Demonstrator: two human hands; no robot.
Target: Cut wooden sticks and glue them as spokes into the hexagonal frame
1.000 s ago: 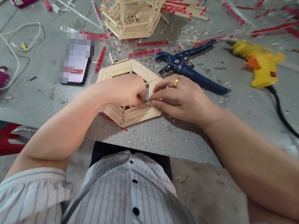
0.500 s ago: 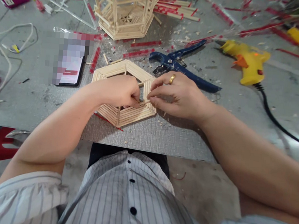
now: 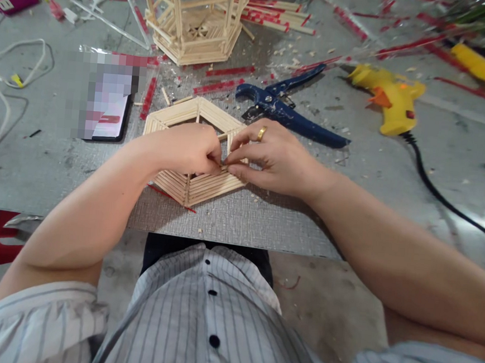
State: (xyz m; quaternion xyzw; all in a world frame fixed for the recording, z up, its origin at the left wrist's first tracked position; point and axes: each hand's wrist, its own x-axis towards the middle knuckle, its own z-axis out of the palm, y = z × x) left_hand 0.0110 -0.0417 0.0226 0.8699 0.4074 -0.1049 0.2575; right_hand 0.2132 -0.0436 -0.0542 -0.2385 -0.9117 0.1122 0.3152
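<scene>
A six-sided frame (image 3: 216,189) of layered wooden sticks lies flat on the table. My left hand (image 3: 195,147) reaches over its open middle, fingers curled into a pinch. My right hand (image 3: 272,155), with a gold ring on one finger, comes in from the right, thumb and fingertips pressed together. Both hands' fingertips nearly meet above the near right side of the frame, around a short thin wooden stick (image 3: 224,168) that they mostly cover. Just behind my right hand lie blue-handled cutters (image 3: 313,130), their handles spread.
A phone (image 3: 108,106) lies left of the frame. Behind stands a wooden-stick lantern-like structure (image 3: 204,52), with a bundle of sticks (image 3: 280,18) beside it. A yellow glue gun (image 3: 395,101) with a black cord (image 3: 434,194) is at right. Red-and-clear plastic strips (image 3: 230,70) and wood scraps litter the table.
My right hand has slid slightly left along the stick, so its fingertips are closer to my left hand's. The view has shifted a little; the frame and tools stay put.
</scene>
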